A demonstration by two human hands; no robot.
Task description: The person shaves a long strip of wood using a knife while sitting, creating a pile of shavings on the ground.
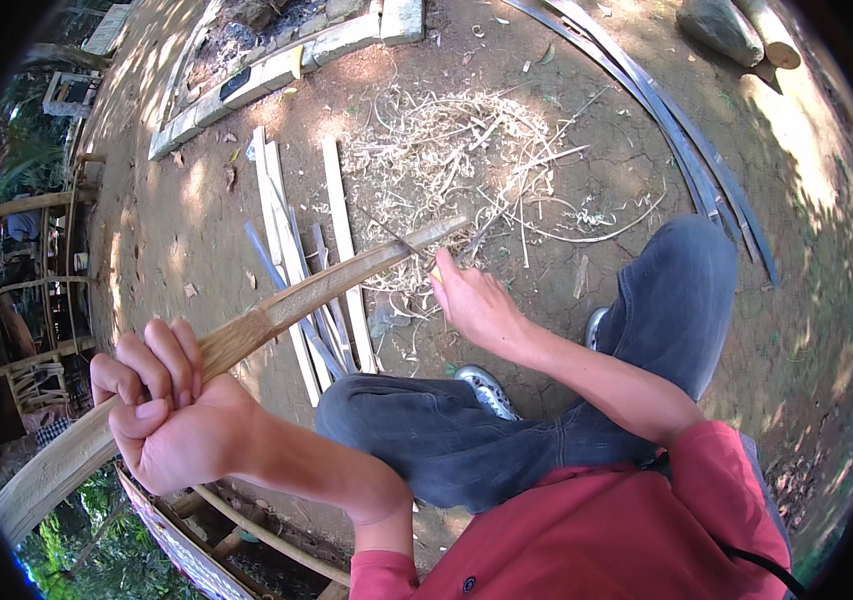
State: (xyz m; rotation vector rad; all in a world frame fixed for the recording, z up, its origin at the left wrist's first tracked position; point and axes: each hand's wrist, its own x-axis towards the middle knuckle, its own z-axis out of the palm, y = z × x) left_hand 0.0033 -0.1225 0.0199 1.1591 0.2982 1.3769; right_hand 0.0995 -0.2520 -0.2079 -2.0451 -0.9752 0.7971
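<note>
My left hand (172, 420) is wrapped round a long split bamboo strip (322, 288), which slants from the lower left up to the middle of the head view. Its far end tapers near the shavings. In my closed right hand (484, 308) is a knife; a bit of its yellowish handle (436, 273) shows by the thumb. The thin dark blade (383, 227) crosses the strip near its far end and appears to touch it. My fingers hide most of the handle.
Curly bamboo shavings (447, 140) lie heaped on the bare ground ahead. Several pale strips (338, 205) rest left of them. Long dark strips (662, 105) curve along the right. A brick border (347, 40) stands far left, a stone (720, 30) and log (769, 35) far right.
</note>
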